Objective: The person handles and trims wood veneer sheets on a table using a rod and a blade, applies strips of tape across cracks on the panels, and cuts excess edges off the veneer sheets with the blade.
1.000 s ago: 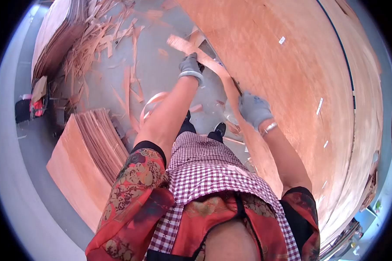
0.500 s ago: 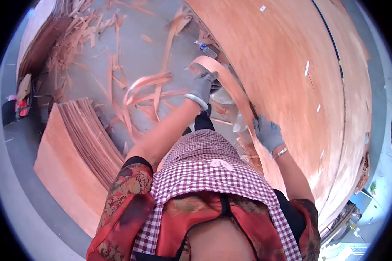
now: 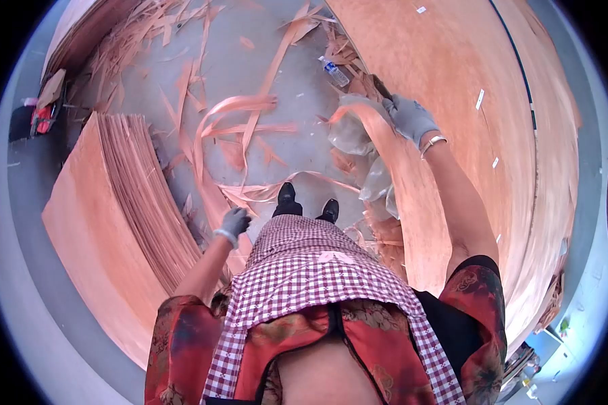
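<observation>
My right hand (image 3: 412,120), in a grey glove, is closed around a dark, flat knife (image 3: 381,86) at the left edge of the large stack of wood veneer sheets (image 3: 466,182). Beside that hand, a loose veneer edge (image 3: 385,135) curls over toward the floor. My left hand (image 3: 235,223), also gloved in grey, hangs low on the left with its fingers loosely bent and nothing visible in them. Near it, a thin veneer strip (image 3: 304,177) loops across the floor by my shoes (image 3: 287,192).
A smaller stack of veneer (image 3: 108,223) stands at my left. Veneer scraps (image 3: 240,111) litter the grey floor (image 3: 297,101). A plastic bottle (image 3: 334,71) and clear plastic film (image 3: 375,179) lie beside the large stack. Another stack (image 3: 81,34) is at the far left.
My left hand has let go of the veneer strip and swung down to the left. My right hand has moved forward along the stack's edge with the knife.
</observation>
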Available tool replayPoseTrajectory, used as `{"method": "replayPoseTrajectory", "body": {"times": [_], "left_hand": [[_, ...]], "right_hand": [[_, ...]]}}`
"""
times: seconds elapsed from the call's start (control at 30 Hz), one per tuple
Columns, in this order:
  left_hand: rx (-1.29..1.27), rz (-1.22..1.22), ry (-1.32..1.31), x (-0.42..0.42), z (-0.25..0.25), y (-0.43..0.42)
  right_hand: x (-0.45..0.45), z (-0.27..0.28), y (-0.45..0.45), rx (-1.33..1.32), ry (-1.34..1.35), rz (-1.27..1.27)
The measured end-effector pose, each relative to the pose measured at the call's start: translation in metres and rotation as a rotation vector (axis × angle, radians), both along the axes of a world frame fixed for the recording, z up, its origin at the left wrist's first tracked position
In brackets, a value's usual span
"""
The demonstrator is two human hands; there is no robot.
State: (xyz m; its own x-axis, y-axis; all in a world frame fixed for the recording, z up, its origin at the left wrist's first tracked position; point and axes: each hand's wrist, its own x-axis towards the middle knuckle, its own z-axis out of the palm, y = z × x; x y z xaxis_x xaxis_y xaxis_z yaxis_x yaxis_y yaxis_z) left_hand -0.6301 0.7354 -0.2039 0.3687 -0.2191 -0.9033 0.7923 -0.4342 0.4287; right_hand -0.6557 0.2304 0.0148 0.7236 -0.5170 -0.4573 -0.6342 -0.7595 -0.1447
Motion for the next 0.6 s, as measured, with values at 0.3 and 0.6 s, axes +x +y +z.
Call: {"method": "replayPoseTrajectory", "body": {"times": [0.3,0.6], "left_hand": [[0.129,0.291,0.047,-0.132,0.029,0.061],[0.019,0.174,0.05,-0.204,0.061,0.015]], "right_hand": [[-0.009,-0.021,-0.012,0.222,-0.14,-0.069],[-0.014,-0.006,-0.004,0.27,-0.154,-0.11]]}}
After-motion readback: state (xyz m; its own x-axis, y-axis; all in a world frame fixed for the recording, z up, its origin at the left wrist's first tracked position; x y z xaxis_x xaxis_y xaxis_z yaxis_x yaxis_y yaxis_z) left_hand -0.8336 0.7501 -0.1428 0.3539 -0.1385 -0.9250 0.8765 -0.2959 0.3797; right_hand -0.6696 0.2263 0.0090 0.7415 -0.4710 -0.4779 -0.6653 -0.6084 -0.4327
